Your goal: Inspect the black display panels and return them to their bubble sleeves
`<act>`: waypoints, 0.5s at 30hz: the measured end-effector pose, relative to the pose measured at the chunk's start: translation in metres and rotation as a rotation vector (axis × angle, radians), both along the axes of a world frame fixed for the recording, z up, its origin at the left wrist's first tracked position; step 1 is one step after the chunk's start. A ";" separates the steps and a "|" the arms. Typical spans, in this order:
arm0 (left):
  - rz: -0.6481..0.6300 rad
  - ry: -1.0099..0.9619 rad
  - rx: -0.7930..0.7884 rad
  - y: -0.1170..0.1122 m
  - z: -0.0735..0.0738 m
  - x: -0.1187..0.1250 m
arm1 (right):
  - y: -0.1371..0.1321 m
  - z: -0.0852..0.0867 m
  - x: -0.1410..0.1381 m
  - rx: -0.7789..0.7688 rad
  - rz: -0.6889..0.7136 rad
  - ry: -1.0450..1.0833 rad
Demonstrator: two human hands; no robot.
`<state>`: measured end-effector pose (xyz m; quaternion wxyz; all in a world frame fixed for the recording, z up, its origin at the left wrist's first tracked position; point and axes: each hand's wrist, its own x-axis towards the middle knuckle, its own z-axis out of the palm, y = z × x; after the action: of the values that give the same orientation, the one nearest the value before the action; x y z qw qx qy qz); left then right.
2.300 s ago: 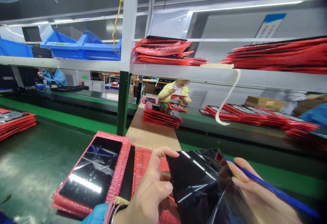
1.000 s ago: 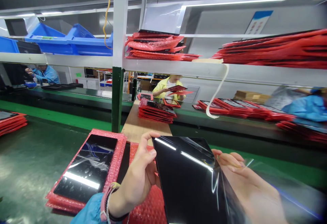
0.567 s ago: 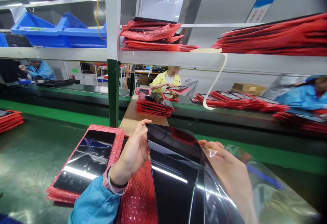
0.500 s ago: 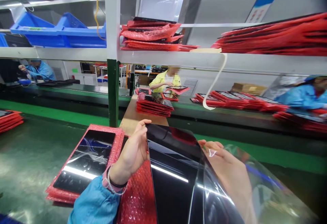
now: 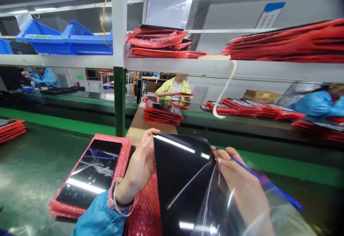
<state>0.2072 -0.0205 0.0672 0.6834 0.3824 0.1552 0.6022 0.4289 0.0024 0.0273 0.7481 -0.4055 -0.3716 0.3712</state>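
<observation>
My left hand (image 5: 141,164) grips the left edge of a glossy black screen panel (image 5: 182,178), which is held up and tilted over the bench. At the panel's right edge is my right hand (image 5: 239,178), its fingers closed on a clear plastic film (image 5: 215,207) that lies partly over the glass. The film drapes across the back of that hand, with a blue strip (image 5: 279,189) along it. Whether the right fingers also hold the panel cannot be made out. Below the panel is red bubble wrap (image 5: 145,207). To the left, another black panel (image 5: 91,171) rests on red bubble-wrap bags (image 5: 123,153).
A green post (image 5: 119,99) supports a white shelf (image 5: 172,64) carrying blue bins (image 5: 88,44) and red-wrapped stacks (image 5: 158,40). A red stack (image 5: 162,114) sits on a brown board ahead. Several co-workers, one in yellow (image 5: 172,87), are behind the bench.
The panel has tilted, so the light's reflection sits nearer its top edge. The film's blue strip now stands out beside my right hand. Both hands stay at the panel's sides.
</observation>
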 end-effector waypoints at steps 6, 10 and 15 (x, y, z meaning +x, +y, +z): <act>-0.002 -0.025 0.076 -0.012 -0.001 0.000 | -0.020 0.014 -0.013 -0.062 -0.013 0.088; -0.024 -0.046 0.097 -0.018 0.000 -0.001 | -0.024 0.018 -0.017 -0.073 -0.022 0.053; -0.041 -0.061 0.122 -0.021 0.000 -0.002 | -0.028 0.022 -0.020 -0.105 -0.045 0.024</act>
<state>0.2055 -0.0419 0.0675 0.6752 0.4081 0.0896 0.6078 0.4089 -0.0253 0.0493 0.7385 -0.4479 -0.3333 0.3781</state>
